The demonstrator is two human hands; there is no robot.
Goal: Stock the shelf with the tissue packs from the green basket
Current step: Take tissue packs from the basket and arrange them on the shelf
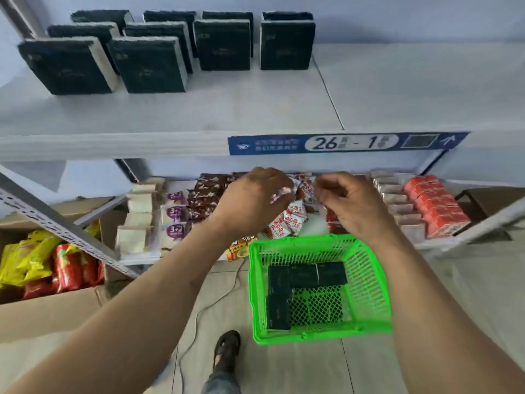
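Neither hand has hold of anything. The left hand (252, 200) and the right hand (350, 204) hang side by side, backs to the camera, fingers loosely curled; the fingertips fall out of sight against the snack packets behind them, so whether they brush those is unclear.

Directly below the hands, nearer the person, sits the green basket (369, 282) on the floor, with the remaining dark tissue packs (298, 282) lying flat in an L along its left and far sides. Above the hands, the upper shelf (255, 109) carries the packs already stocked (147, 64), standing in rows on its left half; the board to the right of them is bare.

The step in hand looks like the reach down for more packs. It would go best with each hand dropping straight into the basket and closing across a pack's short sides, then lifting clear of the mesh wall.

The shelf's front edge and its blue label (346, 143) jut out just above the hands, so a lifted pack should swing outward first. The lower shelf's red-and-white snack packets (292, 220) lie loose just beyond the fingers. Far left stands a cardboard box (51, 314).
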